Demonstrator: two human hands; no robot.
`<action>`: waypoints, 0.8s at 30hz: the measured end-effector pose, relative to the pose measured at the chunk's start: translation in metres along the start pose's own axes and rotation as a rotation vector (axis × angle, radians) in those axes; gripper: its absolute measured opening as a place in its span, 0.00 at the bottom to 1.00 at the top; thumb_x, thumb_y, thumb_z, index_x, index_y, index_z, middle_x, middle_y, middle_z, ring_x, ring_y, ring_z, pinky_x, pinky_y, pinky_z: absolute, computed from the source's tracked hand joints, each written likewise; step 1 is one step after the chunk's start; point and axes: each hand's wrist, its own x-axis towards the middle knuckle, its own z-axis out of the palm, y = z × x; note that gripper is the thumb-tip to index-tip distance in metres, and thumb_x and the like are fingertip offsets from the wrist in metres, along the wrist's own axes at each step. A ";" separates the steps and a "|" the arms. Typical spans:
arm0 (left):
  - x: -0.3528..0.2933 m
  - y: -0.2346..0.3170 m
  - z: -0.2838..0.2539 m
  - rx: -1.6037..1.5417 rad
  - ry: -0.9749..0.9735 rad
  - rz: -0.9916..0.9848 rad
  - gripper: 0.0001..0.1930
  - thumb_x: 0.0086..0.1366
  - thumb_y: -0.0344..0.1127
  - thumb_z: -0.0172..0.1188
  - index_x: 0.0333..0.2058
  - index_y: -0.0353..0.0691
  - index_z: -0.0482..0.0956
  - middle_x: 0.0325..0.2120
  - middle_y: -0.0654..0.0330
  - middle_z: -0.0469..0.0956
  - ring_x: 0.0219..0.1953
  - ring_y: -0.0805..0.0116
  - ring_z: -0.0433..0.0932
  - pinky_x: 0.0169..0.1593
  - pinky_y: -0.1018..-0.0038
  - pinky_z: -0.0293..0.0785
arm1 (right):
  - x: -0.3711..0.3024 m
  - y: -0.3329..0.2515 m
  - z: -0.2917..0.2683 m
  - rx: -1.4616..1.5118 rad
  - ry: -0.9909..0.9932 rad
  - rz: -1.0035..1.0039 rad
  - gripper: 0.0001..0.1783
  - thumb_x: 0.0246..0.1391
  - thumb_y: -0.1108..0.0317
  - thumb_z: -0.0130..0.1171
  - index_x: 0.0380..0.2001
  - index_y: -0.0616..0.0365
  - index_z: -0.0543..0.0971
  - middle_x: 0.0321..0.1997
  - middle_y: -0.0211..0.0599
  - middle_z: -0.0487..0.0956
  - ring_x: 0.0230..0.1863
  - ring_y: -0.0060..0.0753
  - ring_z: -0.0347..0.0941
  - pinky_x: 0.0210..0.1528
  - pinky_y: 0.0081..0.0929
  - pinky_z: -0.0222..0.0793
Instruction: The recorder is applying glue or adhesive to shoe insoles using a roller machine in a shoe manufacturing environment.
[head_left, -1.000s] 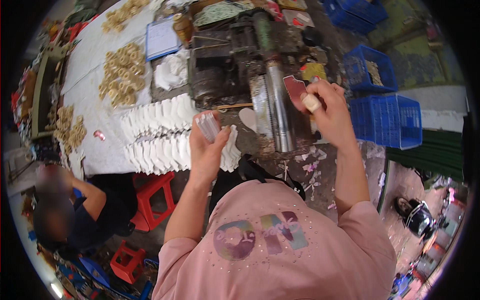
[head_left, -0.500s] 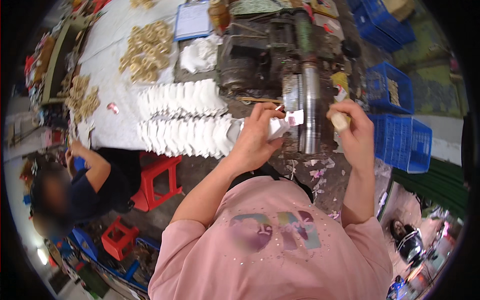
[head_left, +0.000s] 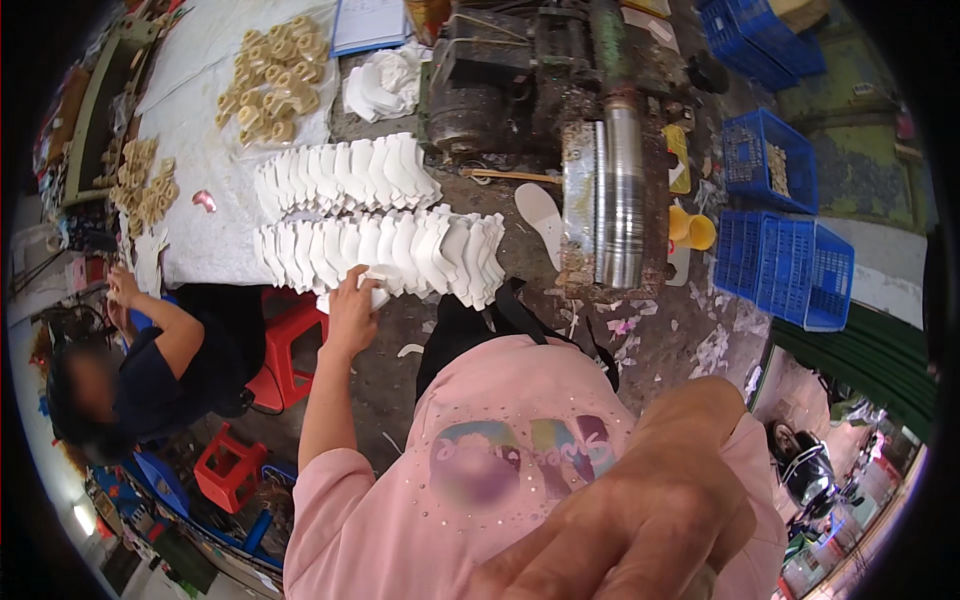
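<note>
Two rows of thin white curved pieces stand packed on edge on the table, a far row (head_left: 345, 172) and a near row (head_left: 385, 245). My left hand (head_left: 352, 318) is at the front edge of the near row, fingers bent around a white piece (head_left: 378, 297) that shows beside them. My right hand (head_left: 640, 510) looms large in front of my pink shirt, fingers curled; whatever they may hold is hidden. Beyond both hands stands a machine with shiny metal rollers (head_left: 624, 190). A flat white sole-shaped piece (head_left: 540, 218) lies at its left side.
Beige ring-like parts (head_left: 280, 85) lie heaped on the white-covered table, near a clipboard (head_left: 368, 25). Blue crates (head_left: 780, 265) stand at right, and a yellow cylinder (head_left: 692, 229) beside the machine. A co-worker (head_left: 175, 350) sits at left near red stools (head_left: 232, 468). Scraps litter the floor.
My left hand has moved left from the rollers to the near row, which now reaches further right. My right hand has come from beside the rollers, where it held a beige block, toward my head.
</note>
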 end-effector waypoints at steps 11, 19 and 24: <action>0.007 0.075 -0.089 -1.450 0.039 -0.151 0.22 0.48 0.29 0.65 0.43 0.37 0.70 0.38 0.60 0.68 0.43 0.67 0.69 0.48 0.72 0.66 | -0.008 -0.060 -0.099 -1.599 0.284 0.389 0.07 0.51 0.73 0.55 0.34 0.61 0.75 0.33 0.38 0.74 0.36 0.40 0.71 0.40 0.30 0.67; 0.050 0.185 -0.101 -2.061 -0.044 0.408 0.23 0.49 0.34 0.68 0.44 0.37 0.71 0.46 0.61 0.62 0.48 0.70 0.65 0.49 0.74 0.64 | -0.027 -0.025 -0.132 -1.971 0.267 0.116 0.11 0.42 0.74 0.62 0.34 0.59 0.76 0.40 0.38 0.69 0.42 0.42 0.61 0.45 0.36 0.59; 0.044 0.206 -0.101 -1.971 0.113 0.313 0.22 0.53 0.36 0.67 0.44 0.37 0.69 0.39 0.62 0.66 0.42 0.71 0.68 0.44 0.75 0.67 | -0.035 -0.027 -0.134 -1.922 0.361 -0.009 0.09 0.44 0.74 0.60 0.31 0.58 0.74 0.38 0.37 0.70 0.41 0.42 0.62 0.44 0.36 0.59</action>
